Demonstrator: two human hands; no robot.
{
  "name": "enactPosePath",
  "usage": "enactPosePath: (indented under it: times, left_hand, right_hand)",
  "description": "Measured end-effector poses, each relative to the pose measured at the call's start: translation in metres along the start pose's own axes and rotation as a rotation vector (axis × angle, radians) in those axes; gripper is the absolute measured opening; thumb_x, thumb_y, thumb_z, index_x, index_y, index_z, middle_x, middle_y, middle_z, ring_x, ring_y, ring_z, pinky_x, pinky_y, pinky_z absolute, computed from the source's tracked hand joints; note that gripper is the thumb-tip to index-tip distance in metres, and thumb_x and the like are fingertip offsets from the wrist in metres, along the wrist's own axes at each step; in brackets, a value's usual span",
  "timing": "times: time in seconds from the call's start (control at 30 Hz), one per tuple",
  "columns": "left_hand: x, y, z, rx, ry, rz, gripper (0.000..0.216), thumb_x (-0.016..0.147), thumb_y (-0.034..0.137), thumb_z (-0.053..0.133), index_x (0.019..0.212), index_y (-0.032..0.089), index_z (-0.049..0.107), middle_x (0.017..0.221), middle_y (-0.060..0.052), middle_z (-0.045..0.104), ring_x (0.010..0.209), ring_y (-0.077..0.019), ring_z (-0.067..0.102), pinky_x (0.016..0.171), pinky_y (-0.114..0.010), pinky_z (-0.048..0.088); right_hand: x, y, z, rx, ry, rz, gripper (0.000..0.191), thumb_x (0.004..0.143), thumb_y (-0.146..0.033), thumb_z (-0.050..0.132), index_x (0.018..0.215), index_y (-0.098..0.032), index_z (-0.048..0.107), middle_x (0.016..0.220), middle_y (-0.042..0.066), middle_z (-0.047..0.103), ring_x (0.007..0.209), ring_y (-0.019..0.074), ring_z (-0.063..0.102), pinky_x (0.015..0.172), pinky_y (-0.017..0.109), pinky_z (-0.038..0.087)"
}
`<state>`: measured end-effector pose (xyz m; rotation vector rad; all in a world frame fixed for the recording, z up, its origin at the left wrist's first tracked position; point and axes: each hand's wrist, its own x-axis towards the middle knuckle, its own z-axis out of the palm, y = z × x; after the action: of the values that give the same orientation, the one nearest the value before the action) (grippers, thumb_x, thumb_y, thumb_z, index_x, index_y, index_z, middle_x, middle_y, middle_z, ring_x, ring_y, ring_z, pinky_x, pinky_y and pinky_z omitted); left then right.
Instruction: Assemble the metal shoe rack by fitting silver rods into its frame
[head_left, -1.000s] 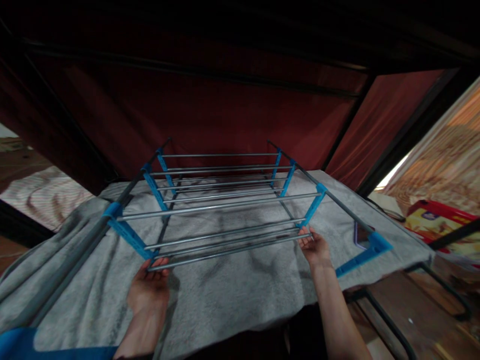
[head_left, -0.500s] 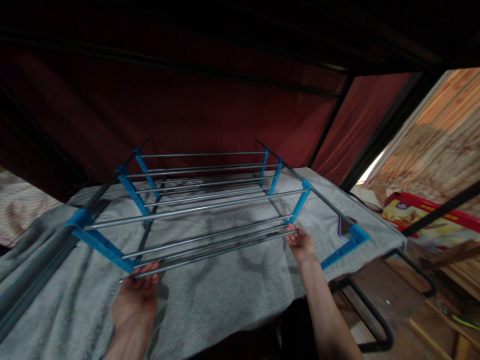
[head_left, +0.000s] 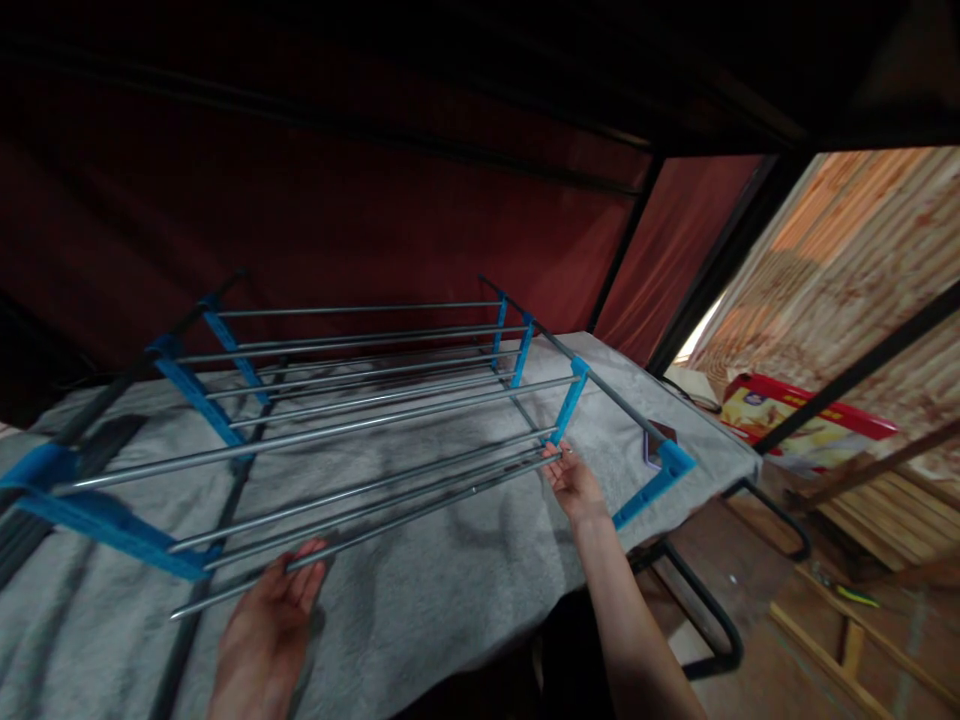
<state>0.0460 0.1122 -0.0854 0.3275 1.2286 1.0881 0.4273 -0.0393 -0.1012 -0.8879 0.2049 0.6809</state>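
Note:
A rack of thin metal rods [head_left: 360,420] joined by blue plastic brackets [head_left: 566,405] lies across a grey towel [head_left: 420,590]. My left hand [head_left: 270,625] is under the nearest loose rod [head_left: 360,535], fingers stretched out and touching it. My right hand [head_left: 571,482] pinches the right ends of the nearest rods beside a blue bracket. Another blue bracket [head_left: 652,480] sticks out past my right wrist.
Dark red fabric panels on black poles [head_left: 705,270] enclose the back and right. A red and yellow box [head_left: 802,425] and wooden planks [head_left: 885,500] lie at the right. A black tube leg [head_left: 705,620] bends below the towel's edge.
The view has swung to the right, so the rack and both hands sit further left in the picture. My left hand has slid further along under the nearest rod. Both hands stay at the rods.

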Motion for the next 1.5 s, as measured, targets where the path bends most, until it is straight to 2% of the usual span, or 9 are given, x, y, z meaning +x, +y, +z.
enactPosePath:
  times: [0.17, 0.57, 0.77, 0.87, 1.03, 1.2, 1.33, 1.5]
  left_hand:
    - [-0.012, -0.006, 0.011, 0.023, -0.018, -0.026, 0.03, 0.092, -0.001, 0.047, 0.075, 0.016, 0.064, 0.084, -0.004, 0.074, 0.08, -0.0112, 0.073, 0.072, -0.019, 0.062]
    - [-0.002, -0.013, 0.011, 0.071, -0.111, -0.053, 0.023, 0.097, 0.006, 0.056, 0.082, 0.017, 0.071, 0.097, -0.003, 0.076, 0.087, -0.012, 0.074, 0.076, -0.019, 0.064]
    - [-0.001, -0.016, 0.011, 0.114, -0.123, -0.073, 0.021, 0.099, 0.01, 0.055, 0.087, 0.018, 0.07, 0.091, -0.002, 0.074, 0.081, -0.0121, 0.074, 0.07, -0.019, 0.063]
    - [0.0, -0.02, 0.013, 0.123, -0.138, -0.064, 0.02, 0.097, 0.011, 0.057, 0.082, 0.019, 0.068, 0.087, -0.002, 0.074, 0.08, -0.0135, 0.075, 0.07, -0.02, 0.063]
    - [-0.012, -0.03, 0.019, 0.07, -0.266, 0.029, 0.019, 0.078, 0.007, 0.07, 0.072, 0.024, 0.064, 0.079, 0.002, 0.074, 0.086, -0.0196, 0.077, 0.074, -0.026, 0.065]
    - [-0.035, -0.047, 0.025, 0.088, -0.349, 0.057, 0.019, 0.071, 0.011, 0.076, 0.078, 0.028, 0.069, 0.09, 0.004, 0.078, 0.091, -0.0242, 0.077, 0.087, -0.039, 0.064]
    - [-0.05, -0.069, 0.027, 0.167, -0.469, 0.047, 0.021, 0.069, 0.022, 0.085, 0.087, 0.025, 0.075, 0.096, 0.0, 0.079, 0.098, -0.0249, 0.077, 0.087, -0.034, 0.064]
    - [-0.062, -0.09, 0.026, 0.153, -0.563, 0.121, 0.045, 0.06, 0.036, 0.097, 0.099, 0.026, 0.077, 0.109, -0.001, 0.08, 0.099, -0.0246, 0.077, 0.084, -0.032, 0.065]
  right_hand:
    - [-0.001, 0.001, 0.003, -0.005, 0.015, -0.013, 0.016, 0.092, -0.008, 0.06, 0.095, -0.024, 0.063, 0.081, -0.001, 0.079, 0.067, 0.0116, 0.075, 0.064, 0.02, 0.062]
    - [-0.004, 0.008, 0.006, -0.01, -0.003, -0.037, 0.019, 0.085, -0.009, 0.071, 0.093, -0.025, 0.065, 0.08, -0.003, 0.079, 0.069, 0.0115, 0.075, 0.066, 0.021, 0.061]
    - [-0.007, 0.009, 0.009, 0.051, 0.015, -0.081, 0.016, 0.086, -0.015, 0.077, 0.086, -0.025, 0.065, 0.078, -0.003, 0.078, 0.065, 0.0111, 0.071, 0.06, 0.019, 0.056]
    - [-0.01, 0.011, 0.011, 0.066, 0.04, -0.059, 0.016, 0.087, -0.016, 0.078, 0.083, -0.024, 0.065, 0.075, -0.003, 0.077, 0.062, 0.01, 0.068, 0.061, 0.019, 0.056]
    - [-0.019, 0.021, 0.014, 0.054, 0.033, 0.035, 0.011, 0.092, -0.015, 0.069, 0.084, -0.022, 0.066, 0.075, -0.001, 0.076, 0.063, 0.0104, 0.068, 0.065, 0.021, 0.056]
    - [-0.034, 0.04, 0.008, -0.007, 0.017, 0.128, 0.012, 0.091, -0.013, 0.064, 0.082, -0.021, 0.064, 0.075, 0.001, 0.075, 0.06, 0.0115, 0.066, 0.065, 0.023, 0.056]
    - [-0.048, 0.059, 0.003, -0.034, -0.05, 0.202, 0.012, 0.091, -0.015, 0.064, 0.081, -0.022, 0.063, 0.073, 0.001, 0.074, 0.055, 0.0133, 0.062, 0.064, 0.028, 0.057]
    - [-0.065, 0.074, 0.002, -0.075, -0.146, 0.242, 0.013, 0.091, -0.017, 0.069, 0.081, -0.021, 0.062, 0.076, 0.002, 0.075, 0.069, 0.0165, 0.071, 0.074, 0.033, 0.059]
